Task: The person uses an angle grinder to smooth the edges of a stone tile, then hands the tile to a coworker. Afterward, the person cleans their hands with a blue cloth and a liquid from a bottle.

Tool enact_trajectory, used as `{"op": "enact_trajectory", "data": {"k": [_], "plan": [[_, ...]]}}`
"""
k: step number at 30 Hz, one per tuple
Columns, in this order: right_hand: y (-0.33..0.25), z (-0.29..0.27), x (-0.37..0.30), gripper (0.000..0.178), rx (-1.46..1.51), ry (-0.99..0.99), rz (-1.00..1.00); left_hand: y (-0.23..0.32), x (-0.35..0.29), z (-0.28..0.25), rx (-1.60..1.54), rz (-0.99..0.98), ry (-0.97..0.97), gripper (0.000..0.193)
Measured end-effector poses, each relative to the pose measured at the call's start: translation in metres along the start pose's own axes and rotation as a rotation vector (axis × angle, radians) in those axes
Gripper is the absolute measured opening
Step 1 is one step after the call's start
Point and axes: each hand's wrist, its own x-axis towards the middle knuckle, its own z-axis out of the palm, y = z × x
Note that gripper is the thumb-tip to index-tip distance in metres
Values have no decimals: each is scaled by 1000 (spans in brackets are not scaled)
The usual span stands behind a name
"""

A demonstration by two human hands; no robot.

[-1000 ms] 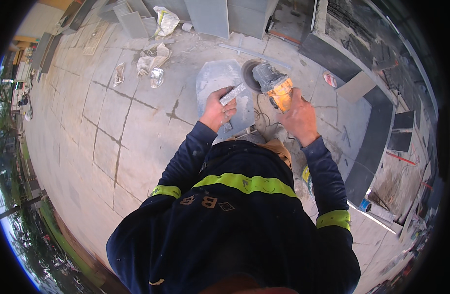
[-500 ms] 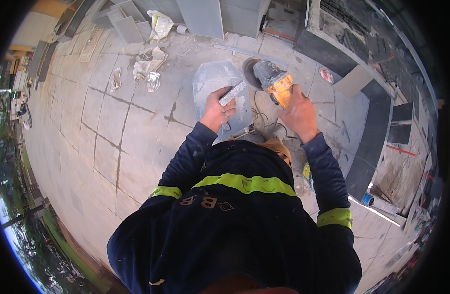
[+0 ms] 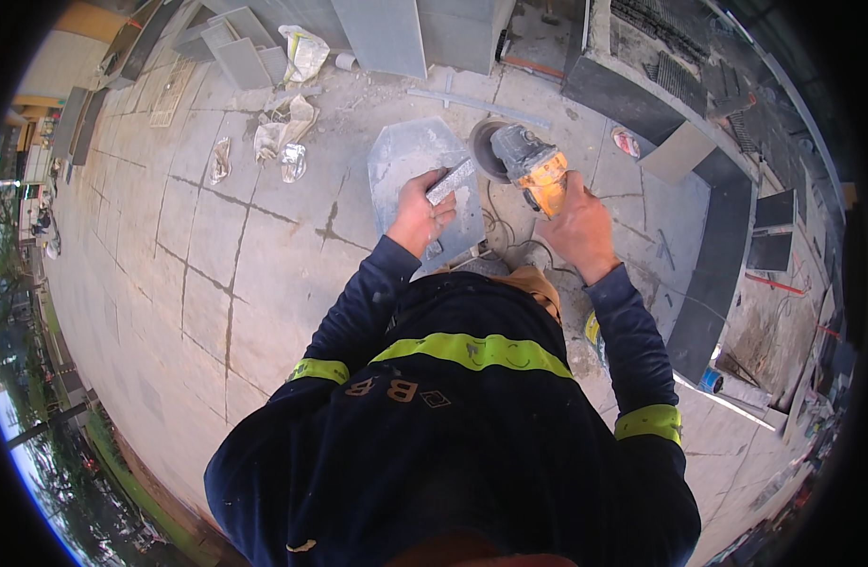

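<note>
My left hand [image 3: 417, 215] is closed around a short, narrow strip of grey speckled stone or tile [image 3: 453, 180], which points up and to the right. Under that hand lies a flat grey slab with cut corners [image 3: 402, 156], dusty on top. A yellow-and-grey angle grinder [image 3: 545, 178] is gripped by my right hand [image 3: 583, 229]. Its round dark disc [image 3: 488, 149] faces left, a small gap away from the strip. Whether the disc is spinning, I cannot tell.
A cable [image 3: 495, 222] loops near my feet. Crumpled bags [image 3: 287, 128] lie at the far left, and grey panels [image 3: 382, 33] lean at the back. On the right runs a low dark-sided structure [image 3: 713, 255]. A thin metal strip [image 3: 481, 106] rests beyond the slab.
My right hand and the grinder have shifted slightly downward and tilted, with more of the disc's face showing. My left hand still holds the strip in almost the same place.
</note>
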Motion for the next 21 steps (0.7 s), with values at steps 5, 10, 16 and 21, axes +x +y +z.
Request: {"op": "enact_trajectory", "data": {"k": [5,10,16,21], "plan": [[0,-4,-2,51,-26,-5,10,0,0,1,-2,-11,-65,21],[-6,-6,-8,51,7,-35,-47,-4,12,9,2,-19,17,19],[-20,-13,-14,54,22,-56,-53,-7,14,20,32,35,78,16],[-25,-21,-17,48,26,-65,-66,-9,20,27,11,56,146,14]]}}
